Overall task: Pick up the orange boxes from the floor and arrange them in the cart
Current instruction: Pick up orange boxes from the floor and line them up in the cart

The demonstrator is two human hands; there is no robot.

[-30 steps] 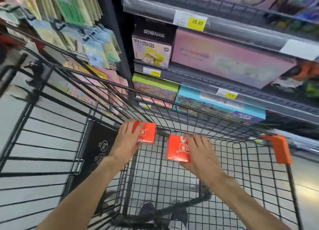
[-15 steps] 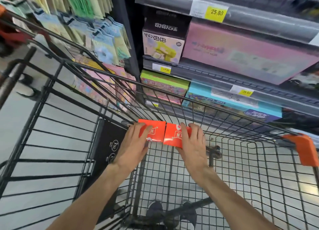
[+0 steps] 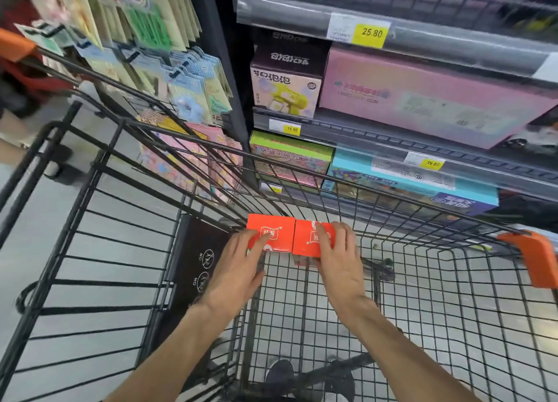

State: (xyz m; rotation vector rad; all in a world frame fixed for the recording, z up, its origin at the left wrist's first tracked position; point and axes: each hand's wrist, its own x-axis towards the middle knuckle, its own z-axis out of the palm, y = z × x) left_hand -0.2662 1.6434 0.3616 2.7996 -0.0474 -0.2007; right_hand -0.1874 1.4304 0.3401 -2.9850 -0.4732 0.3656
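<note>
Two orange boxes sit side by side, touching, at the far left corner of the black wire cart floor. My left hand rests on the near side of the left orange box, fingers laid along it. My right hand covers the right orange box, fingers over its top and right side. Both boxes show white and gold lettering. Whether the boxes stand on the mesh or are held just above it is hard to tell.
A black flap panel with white icons lines the cart's left end. An orange corner bumper sits at the right. Store shelves with boxed toys stand beyond, hanging card packs at left. A person's feet are on the floor at left.
Both hands moved forward and together, bringing the two boxes from apart and raised to side by side and touching at the cart's far left corner.
</note>
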